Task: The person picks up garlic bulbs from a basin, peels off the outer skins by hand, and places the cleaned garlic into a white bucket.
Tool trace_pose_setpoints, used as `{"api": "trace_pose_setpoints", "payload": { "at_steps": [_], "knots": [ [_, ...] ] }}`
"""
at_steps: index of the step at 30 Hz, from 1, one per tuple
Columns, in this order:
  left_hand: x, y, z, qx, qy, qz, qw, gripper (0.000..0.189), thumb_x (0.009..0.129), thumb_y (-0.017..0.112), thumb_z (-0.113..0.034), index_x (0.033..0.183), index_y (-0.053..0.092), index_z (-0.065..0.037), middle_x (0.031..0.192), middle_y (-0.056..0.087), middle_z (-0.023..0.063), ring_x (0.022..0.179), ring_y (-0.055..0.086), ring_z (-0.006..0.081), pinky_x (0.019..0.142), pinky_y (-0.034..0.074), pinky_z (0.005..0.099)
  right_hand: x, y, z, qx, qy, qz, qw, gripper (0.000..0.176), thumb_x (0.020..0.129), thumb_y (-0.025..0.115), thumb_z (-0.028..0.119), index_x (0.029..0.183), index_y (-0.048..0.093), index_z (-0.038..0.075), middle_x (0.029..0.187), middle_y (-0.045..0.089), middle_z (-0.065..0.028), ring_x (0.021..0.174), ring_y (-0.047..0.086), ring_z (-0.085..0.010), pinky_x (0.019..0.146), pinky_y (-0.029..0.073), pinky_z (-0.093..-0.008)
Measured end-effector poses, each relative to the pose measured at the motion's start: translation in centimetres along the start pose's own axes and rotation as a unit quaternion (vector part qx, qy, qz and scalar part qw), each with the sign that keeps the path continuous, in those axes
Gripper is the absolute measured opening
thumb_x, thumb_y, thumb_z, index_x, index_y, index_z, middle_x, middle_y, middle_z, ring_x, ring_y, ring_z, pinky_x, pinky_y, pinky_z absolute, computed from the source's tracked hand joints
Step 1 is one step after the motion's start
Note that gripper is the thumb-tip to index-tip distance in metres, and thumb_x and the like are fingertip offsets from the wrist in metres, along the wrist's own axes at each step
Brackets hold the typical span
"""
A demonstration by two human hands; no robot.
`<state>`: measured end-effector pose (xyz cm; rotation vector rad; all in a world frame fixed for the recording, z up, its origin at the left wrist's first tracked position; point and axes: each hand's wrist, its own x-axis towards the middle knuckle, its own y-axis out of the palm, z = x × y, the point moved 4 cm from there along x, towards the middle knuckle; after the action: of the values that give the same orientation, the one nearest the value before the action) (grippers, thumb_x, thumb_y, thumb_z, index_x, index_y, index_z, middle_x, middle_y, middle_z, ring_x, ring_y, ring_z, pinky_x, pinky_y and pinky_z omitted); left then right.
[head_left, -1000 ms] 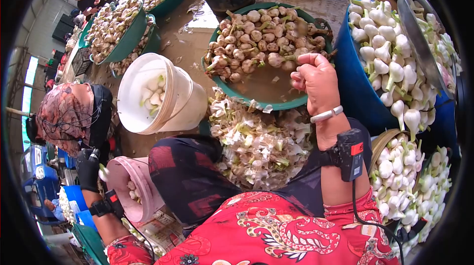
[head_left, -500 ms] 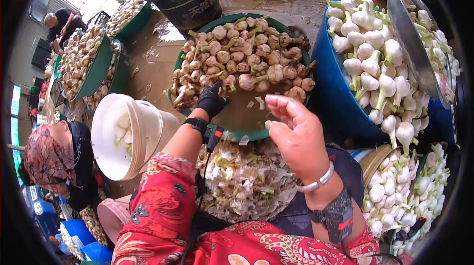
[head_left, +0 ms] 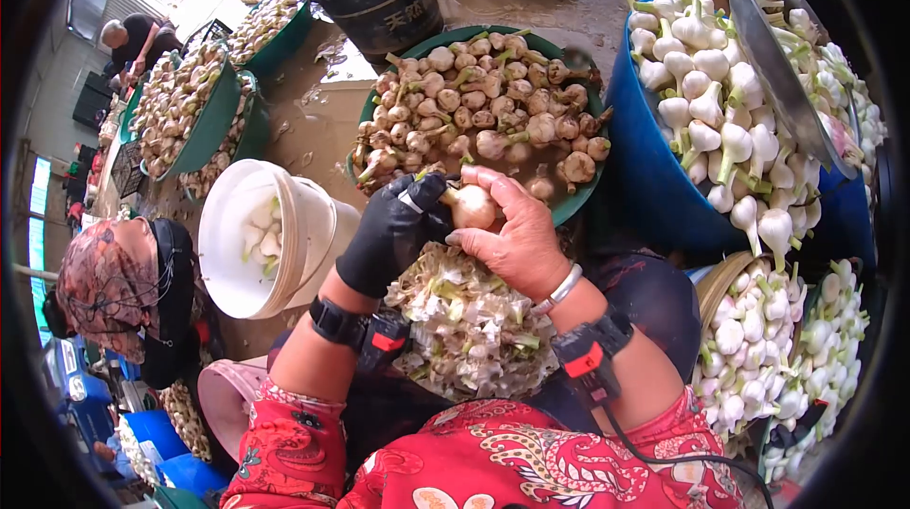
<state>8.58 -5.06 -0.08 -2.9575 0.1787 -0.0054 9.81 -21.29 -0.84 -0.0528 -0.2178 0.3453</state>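
Observation:
In a black glove, my left hand (head_left: 396, 229) is closed round the stem end of a garlic bulb (head_left: 471, 207). The fingers and thumb of my bare right hand (head_left: 519, 236) press on the same bulb from the right. Both hands are over the near edge of a green basin (head_left: 590, 189) full of unpeeled, brownish garlic in murky water. Below them lies a heap of papery garlic skins (head_left: 479, 329). Part of my left fingers is hidden behind the glove's bulk.
A white bucket (head_left: 220, 258) with a few bulbs stands at left, beside a person in a patterned head covering (head_left: 106, 272). Blue tub (head_left: 637, 182) of white garlic and tilted metal basin (head_left: 791, 63) are at right. Another person (head_left: 142, 40) bends at the far left.
My left hand has come back from the basin's garlic, and my right hand has lowered to meet it. A bulb is now held between them. The view has shifted slightly.

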Motion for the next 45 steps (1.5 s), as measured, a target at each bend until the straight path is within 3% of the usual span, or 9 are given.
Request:
{"api": "trace_pose_setpoints", "payload": {
  "at_steps": [9, 22, 28, 31, 34, 40, 42, 44, 45],
  "knots": [
    [-4.3, -0.2, -1.4, -0.260, -0.118, -0.061, 0.957, 0.024, 0.092, 0.056, -0.016, 0.105, 0.059, 0.004, 0.091, 0.065, 0.0109, 0.080, 0.065, 0.0184, 0.074, 0.054, 0.0317, -1.0, 1.5, 0.6, 0.357, 0.173, 0.058, 0.916, 0.056, 0.077, 0.071, -0.001, 0.126, 0.045, -0.007, 0.108, 0.060, -0.0094, 0.092, 0.061, -0.0151, 0.082, 0.052, -0.0279],
    [-4.3, 0.1, -0.7, -0.264, -0.148, -0.073, 0.950, 0.025, 0.089, 0.060, -0.015, 0.107, 0.061, 0.002, 0.085, 0.064, 0.0063, 0.071, 0.062, 0.0138, 0.067, 0.052, 0.0276, -1.3, 2.4, -0.4, 0.309, 0.110, 0.071, 0.942, 0.062, 0.088, 0.063, 0.012, 0.139, 0.032, -0.005, 0.100, 0.059, -0.0048, 0.086, 0.058, -0.0111, 0.075, 0.051, -0.0272],
    [-5.1, -0.7, -0.6, -0.125, -0.109, -0.062, 0.984, 0.020, 0.084, 0.063, -0.007, 0.102, 0.065, 0.001, 0.082, 0.065, 0.0041, 0.070, 0.061, 0.0125, 0.065, 0.049, 0.0255, -2.0, 2.6, -0.9, 0.429, 0.277, 0.080, 0.856, 0.046, 0.092, 0.054, 0.031, 0.127, 0.046, 0.001, 0.086, 0.060, -0.0049, 0.075, 0.058, -0.0125, 0.060, 0.047, -0.0254],
    [-4.9, -0.6, -1.0, 0.095, -0.009, -0.063, 0.993, 0.017, 0.079, 0.064, -0.003, 0.096, 0.066, -0.002, 0.080, 0.065, 0.0078, 0.070, 0.062, 0.0181, 0.064, 0.049, 0.0305, -2.2, 2.8, -0.9, 0.450, 0.377, 0.168, 0.792, 0.031, 0.093, 0.046, 0.034, 0.098, 0.058, 0.005, 0.079, 0.062, -0.0092, 0.064, 0.060, -0.0181, 0.050, 0.047, -0.0269],
    [-4.8, -0.2, -2.1, 0.303, 0.135, -0.076, 0.940, 0.015, 0.074, 0.062, -0.001, 0.089, 0.065, -0.004, 0.078, 0.063, 0.0114, 0.074, 0.061, 0.0282, 0.066, 0.048, 0.0360, -2.6, 2.7, -1.1, 0.479, 0.424, 0.188, 0.745, 0.033, 0.093, 0.044, 0.033, 0.100, 0.057, 0.004, 0.078, 0.062, -0.0109, 0.061, 0.060, -0.0191, 0.047, 0.046, -0.0263],
    [-4.3, 0.7, -1.9, 0.352, 0.159, -0.023, 0.922, 0.024, 0.070, 0.057, 0.001, 0.092, 0.063, -0.006, 0.084, 0.060, 0.0126, 0.081, 0.058, 0.0340, 0.070, 0.047, 0.0404, -4.0, 3.9, -1.3, 0.515, 0.442, 0.295, 0.673, 0.040, 0.093, 0.047, 0.038, 0.105, 0.056, 0.001, 0.081, 0.065, -0.0155, 0.067, 0.065, -0.0238, 0.055, 0.054, -0.0303],
    [-4.9, 0.2, -1.4, 0.340, 0.167, -0.028, 0.925, 0.030, 0.076, 0.057, -0.001, 0.105, 0.062, -0.006, 0.087, 0.062, 0.0100, 0.076, 0.060, 0.0278, 0.068, 0.049, 0.0365, -3.4, 3.5, -1.3, 0.498, 0.401, 0.261, 0.723, 0.046, 0.091, 0.052, 0.035, 0.113, 0.054, -0.005, 0.089, 0.065, -0.0199, 0.071, 0.066, -0.0264, 0.055, 0.055, -0.0302],
    [-5.6, -0.8, 0.5, -0.168, -0.118, -0.085, 0.975, 0.038, 0.083, 0.059, -0.010, 0.119, 0.057, -0.001, 0.087, 0.062, 0.0052, 0.073, 0.060, 0.0157, 0.066, 0.049, 0.0295, -2.7, 3.1, -1.3, 0.527, 0.372, 0.269, 0.715, 0.043, 0.091, 0.054, 0.032, 0.115, 0.052, -0.003, 0.091, 0.064, -0.0191, 0.076, 0.067, -0.0266, 0.058, 0.056, -0.0309],
    [-5.7, -0.9, 0.2, -0.193, -0.158, -0.036, 0.968, 0.047, 0.088, 0.054, -0.014, 0.131, 0.045, 0.002, 0.091, 0.060, 0.0031, 0.077, 0.058, 0.0105, 0.069, 0.049, 0.0251, -2.5, 2.7, -1.5, 0.506, 0.378, 0.232, 0.740, 0.042, 0.091, 0.053, 0.031, 0.117, 0.051, -0.001, 0.092, 0.064, -0.0188, 0.078, 0.067, -0.0267, 0.060, 0.057, -0.0315]
  ]
}}
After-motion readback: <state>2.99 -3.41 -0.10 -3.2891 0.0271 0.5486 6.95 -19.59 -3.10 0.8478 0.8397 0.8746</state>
